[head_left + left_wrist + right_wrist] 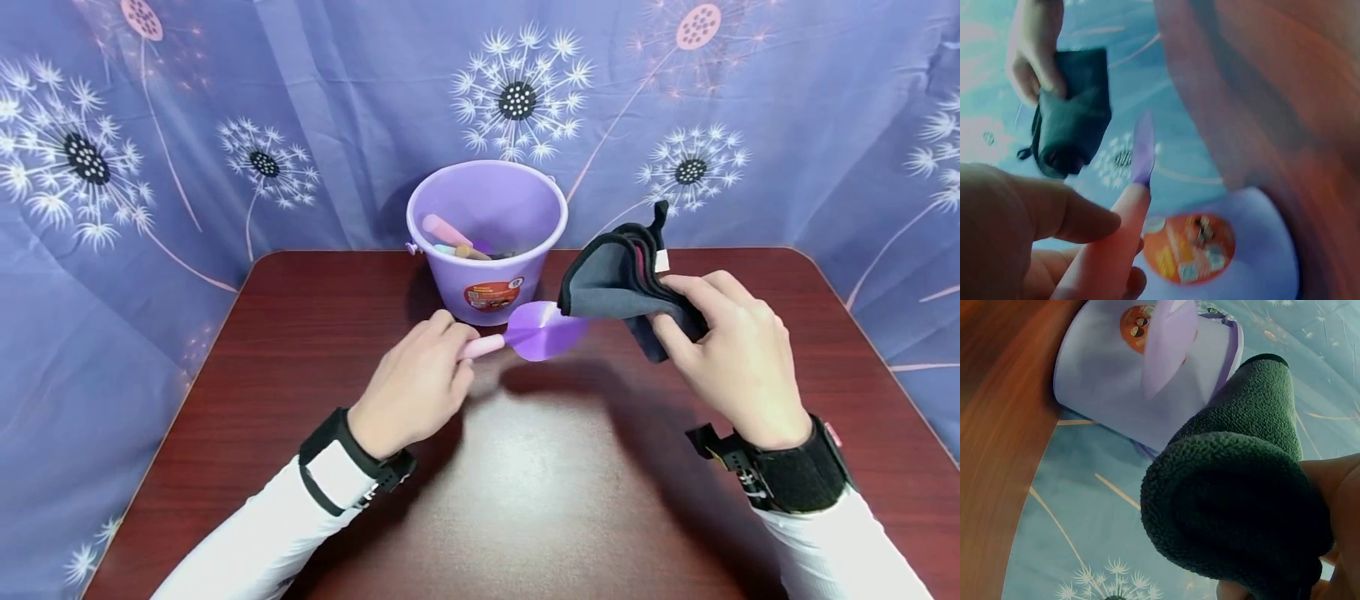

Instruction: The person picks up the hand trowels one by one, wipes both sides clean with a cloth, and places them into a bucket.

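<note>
My left hand (420, 377) grips the pink handle of a toy shovel (542, 332). Its purple blade points right, in front of the bucket. In the left wrist view the thumb lies along the handle and the shovel (1144, 150) shows nearly edge-on. A folded dark grey cloth (618, 283) with black edging and a small white tag is pinched between the thumb and fingers of my right hand (731, 354), held above the table. One corner of it reaches close to the blade. Up close in the right wrist view, the cloth (1235, 494) looks fuzzy and thickly layered.
A purple bucket (442, 283) with an orange label stands at the table's back edge, just behind the shovel. Inside it lie a pink-handled item (444, 230) and several smaller things. Behind the dark red table (330, 308) hangs a blue dandelion-print curtain (360, 108).
</note>
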The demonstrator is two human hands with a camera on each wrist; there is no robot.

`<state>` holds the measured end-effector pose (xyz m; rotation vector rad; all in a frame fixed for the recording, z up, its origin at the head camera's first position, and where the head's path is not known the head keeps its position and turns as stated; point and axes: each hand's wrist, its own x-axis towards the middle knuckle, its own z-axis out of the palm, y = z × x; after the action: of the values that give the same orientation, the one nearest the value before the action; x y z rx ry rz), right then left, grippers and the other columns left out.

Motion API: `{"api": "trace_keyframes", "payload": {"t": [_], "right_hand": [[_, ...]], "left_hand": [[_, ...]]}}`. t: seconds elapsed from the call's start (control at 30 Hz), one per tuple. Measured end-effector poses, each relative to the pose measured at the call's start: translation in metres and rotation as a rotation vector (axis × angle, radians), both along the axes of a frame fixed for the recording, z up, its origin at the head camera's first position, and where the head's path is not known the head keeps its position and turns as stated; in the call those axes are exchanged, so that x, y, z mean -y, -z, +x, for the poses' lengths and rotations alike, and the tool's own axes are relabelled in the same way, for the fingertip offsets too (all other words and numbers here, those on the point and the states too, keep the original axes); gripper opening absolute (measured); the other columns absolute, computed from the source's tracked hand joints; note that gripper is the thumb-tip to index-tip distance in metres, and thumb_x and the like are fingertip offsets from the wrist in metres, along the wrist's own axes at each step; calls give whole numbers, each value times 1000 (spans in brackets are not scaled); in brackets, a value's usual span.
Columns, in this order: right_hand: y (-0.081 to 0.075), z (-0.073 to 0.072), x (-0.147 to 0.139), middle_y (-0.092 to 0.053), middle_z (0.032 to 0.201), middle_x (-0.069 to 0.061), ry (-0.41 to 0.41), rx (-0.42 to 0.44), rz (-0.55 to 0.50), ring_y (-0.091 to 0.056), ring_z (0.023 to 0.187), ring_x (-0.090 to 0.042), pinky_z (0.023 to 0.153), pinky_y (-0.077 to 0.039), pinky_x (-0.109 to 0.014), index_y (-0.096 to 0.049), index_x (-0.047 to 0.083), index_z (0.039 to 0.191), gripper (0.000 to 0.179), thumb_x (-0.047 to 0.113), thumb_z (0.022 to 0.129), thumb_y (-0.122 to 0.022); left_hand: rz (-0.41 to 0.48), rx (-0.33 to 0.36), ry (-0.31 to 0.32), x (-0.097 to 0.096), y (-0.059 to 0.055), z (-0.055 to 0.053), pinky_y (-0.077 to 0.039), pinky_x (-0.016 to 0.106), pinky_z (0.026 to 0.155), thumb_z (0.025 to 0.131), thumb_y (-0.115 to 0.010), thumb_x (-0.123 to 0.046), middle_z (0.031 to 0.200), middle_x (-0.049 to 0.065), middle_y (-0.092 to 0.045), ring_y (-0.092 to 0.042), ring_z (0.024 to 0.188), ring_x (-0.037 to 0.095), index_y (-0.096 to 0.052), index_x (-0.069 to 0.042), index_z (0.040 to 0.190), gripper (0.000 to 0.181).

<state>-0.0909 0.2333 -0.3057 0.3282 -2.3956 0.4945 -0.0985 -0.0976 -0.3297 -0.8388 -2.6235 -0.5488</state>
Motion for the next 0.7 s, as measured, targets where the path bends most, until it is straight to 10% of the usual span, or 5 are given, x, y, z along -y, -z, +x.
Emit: {"api": "trace_keyframes", "payload": {"t": [0.37, 0.7], "right_hand": [[-2, -6, 13, -57, 92, -2, -262, -65, 214, -52, 70, -17, 65, -30, -45, -73, 18, 111, 30, 17, 82, -68], [2, -3, 27, -55, 88, -4, -262, -104, 328, -50, 71, -26, 64, -31, -49, -72, 20, 112, 27, 18, 85, -66]], "left_hand": [[-10, 11, 20, 30, -17, -2, -41, 30, 68, 84, -58, -11, 90, -5, -50, -46, 78, 15, -68, -13, 103, 21], [-47, -43, 88, 27, -15, 1, -40, 32, 67, 94, -64, -13, 85, 0, -46, -44, 75, 21, -69, -8, 104, 11]]}}
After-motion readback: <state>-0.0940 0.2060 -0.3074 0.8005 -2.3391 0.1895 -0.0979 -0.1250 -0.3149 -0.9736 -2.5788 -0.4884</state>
